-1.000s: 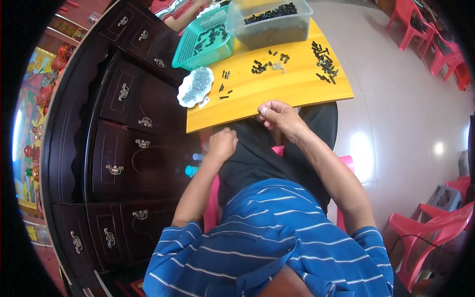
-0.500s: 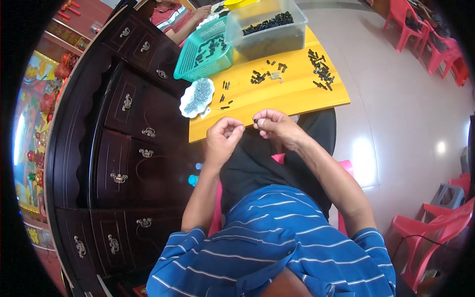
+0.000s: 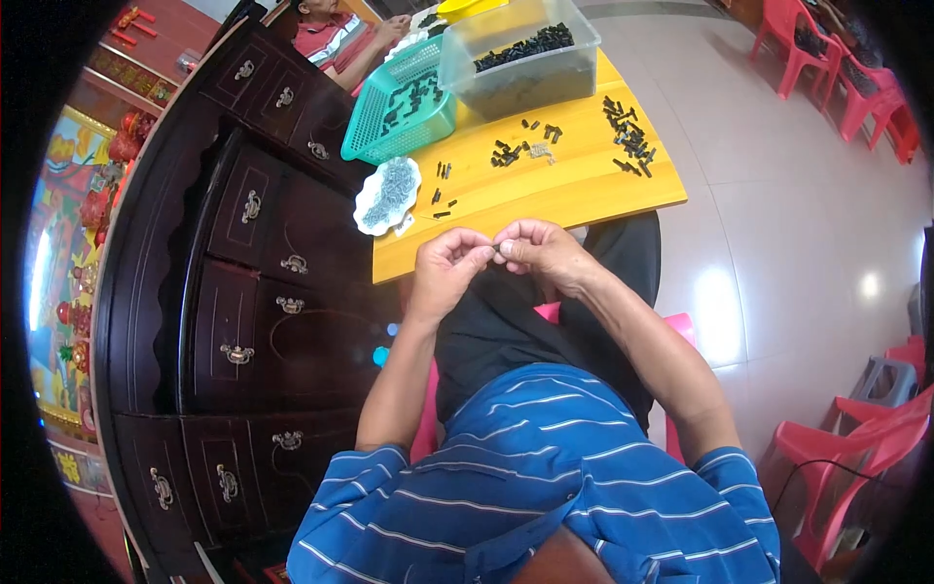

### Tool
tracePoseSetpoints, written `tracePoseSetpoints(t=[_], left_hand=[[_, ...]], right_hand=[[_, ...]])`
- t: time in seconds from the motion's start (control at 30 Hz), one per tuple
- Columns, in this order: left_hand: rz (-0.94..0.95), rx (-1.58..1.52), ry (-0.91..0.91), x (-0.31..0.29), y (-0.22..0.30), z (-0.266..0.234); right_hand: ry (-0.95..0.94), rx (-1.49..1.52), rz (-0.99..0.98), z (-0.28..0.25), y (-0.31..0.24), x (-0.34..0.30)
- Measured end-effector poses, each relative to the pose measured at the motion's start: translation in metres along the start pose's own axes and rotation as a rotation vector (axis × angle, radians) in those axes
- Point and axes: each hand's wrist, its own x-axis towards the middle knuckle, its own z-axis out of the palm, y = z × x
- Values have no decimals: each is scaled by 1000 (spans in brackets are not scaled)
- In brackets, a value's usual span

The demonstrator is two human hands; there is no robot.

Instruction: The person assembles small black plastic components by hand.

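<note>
My right hand [image 3: 545, 255] is closed in a pinch on a small black part [image 3: 497, 248], mostly covered by the fingertips. My left hand [image 3: 450, 271] is pinched too and meets the right at that part; whatever lies between its own fingers is too small to make out. Both hands are just off the near edge of the yellow tabletop [image 3: 545, 202]. Nearest on the table are a few loose black pieces [image 3: 438, 196] and a white scalloped dish [image 3: 367, 222] of small silvery pieces. Farther in lies a little pile of black parts [image 3: 506, 154] beside small metallic bits [image 3: 540, 151].
A green basket [image 3: 365, 144] and a clear plastic bin [image 3: 525, 92], both with black parts, stand at the back. More black parts [image 3: 630, 138] lie at the right edge. A dark cabinet [image 3: 263, 292] flanks the left. Across the table sits another person [image 3: 336, 44].
My hands have come together; the left fingertips moved right and now meet the right hand at the small black part. The other person's hand and head have shifted slightly.
</note>
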Motion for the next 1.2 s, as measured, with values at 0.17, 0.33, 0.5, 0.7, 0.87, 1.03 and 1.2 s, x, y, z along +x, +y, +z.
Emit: tracePoseSetpoints(t=[0.17,0.33,0.5,0.7,0.87,1.03,1.2], left_hand=[[-78,-170,-41,8,-4,-4],[74,342,144,46,-45,-40],[192,957,283,68,-74,-60],[222,1159,269,86,-83,-58],[179,1239,221,98,-90,-57],[217,1240,206,102,-86,-50],[196,594,180,77,-41,-17]], right_hand=[[0,18,9,-1,1,-1],[61,99,41,-1,0,-1],[100,100,29,-1,0,0],[117,113,26,-4,3,1],[122,104,30,-2,1,0],[140,95,32,-3,3,2],[142,90,33,-4,3,3]])
